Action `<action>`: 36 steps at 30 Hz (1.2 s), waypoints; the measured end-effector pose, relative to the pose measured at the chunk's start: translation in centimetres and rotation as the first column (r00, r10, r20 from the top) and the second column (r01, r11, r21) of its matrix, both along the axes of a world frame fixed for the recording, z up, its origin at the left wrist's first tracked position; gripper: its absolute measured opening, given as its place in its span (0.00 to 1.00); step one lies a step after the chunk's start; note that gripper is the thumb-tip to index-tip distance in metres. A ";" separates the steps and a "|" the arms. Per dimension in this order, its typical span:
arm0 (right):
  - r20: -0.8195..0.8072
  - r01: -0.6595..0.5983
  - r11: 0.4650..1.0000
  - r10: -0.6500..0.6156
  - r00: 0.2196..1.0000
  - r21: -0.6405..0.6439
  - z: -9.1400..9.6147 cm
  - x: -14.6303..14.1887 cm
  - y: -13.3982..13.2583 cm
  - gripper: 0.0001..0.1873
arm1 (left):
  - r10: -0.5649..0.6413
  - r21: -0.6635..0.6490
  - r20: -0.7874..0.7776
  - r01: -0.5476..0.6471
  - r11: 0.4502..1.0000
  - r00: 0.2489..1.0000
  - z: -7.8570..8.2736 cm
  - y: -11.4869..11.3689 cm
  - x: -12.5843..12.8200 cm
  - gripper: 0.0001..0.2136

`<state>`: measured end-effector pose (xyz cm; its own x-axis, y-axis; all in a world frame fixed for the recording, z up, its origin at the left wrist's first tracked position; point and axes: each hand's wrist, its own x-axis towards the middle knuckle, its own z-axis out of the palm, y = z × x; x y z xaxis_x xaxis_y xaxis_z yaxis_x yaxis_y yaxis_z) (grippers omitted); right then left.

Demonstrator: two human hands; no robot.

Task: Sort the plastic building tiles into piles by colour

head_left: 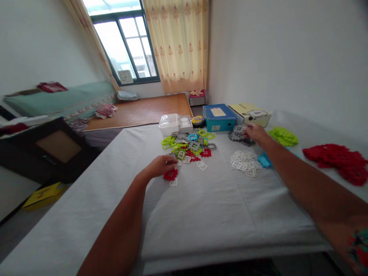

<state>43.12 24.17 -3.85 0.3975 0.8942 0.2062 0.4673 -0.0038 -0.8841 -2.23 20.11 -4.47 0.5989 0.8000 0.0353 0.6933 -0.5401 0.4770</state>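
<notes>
My right hand is closed on a grey interlocking plastic building piece, just over a heap of grey pieces at the right. My left hand has its fingers curled at the near edge of a mixed pile of green, grey, blue, red and white pieces. What those fingers hold, if anything, is hidden. A red toothed piece lies just below them, beside a white window-lattice piece. Another white lattice piece lies right of the mixed pile.
White lattice pieces, blue pieces, green pieces and red pieces form separate heaps at the right. Behind stand a clear-lidded white box, a round tin, a blue box and a yellow box.
</notes>
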 end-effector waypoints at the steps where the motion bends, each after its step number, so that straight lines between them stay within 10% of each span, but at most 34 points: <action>1: 0.025 0.026 1.000 -0.026 0.999 -0.004 0.0 0.3 0.2 0.17 | -0.035 -0.079 -0.022 0.033 0.996 0.999 0.3 -0.1 -0.4 0.11; 7: 0.292 -0.197 0.980 0.177 0.940 0.039 -2.2 -4.4 -2.0 0.21 | -0.250 -0.147 -0.151 0.228 0.962 0.956 2.0 -1.1 -1.5 0.25; 12: 0.427 -0.530 0.839 0.436 0.792 0.127 -3.2 -11.1 -6.1 0.16 | -0.237 -0.077 -0.201 0.226 0.971 0.950 2.2 -1.3 -1.0 0.24; 24: 0.116 -0.782 0.622 0.779 0.617 -0.019 -2.7 -15.8 -10.4 0.19 | -0.238 0.284 0.109 0.199 0.938 0.965 -0.5 -5.0 7.7 0.33; 31: 0.308 -0.611 0.792 0.579 0.755 0.009 -0.5 -9.9 -9.4 0.14 | -0.189 0.402 -0.014 0.179 0.898 0.982 -1.5 -4.2 7.1 0.23; 36: 0.406 -0.024 0.995 -0.018 0.914 0.097 1.5 4.4 -10.7 0.14 | -0.131 0.451 -0.057 0.143 0.881 0.990 -2.4 -2.3 5.4 0.18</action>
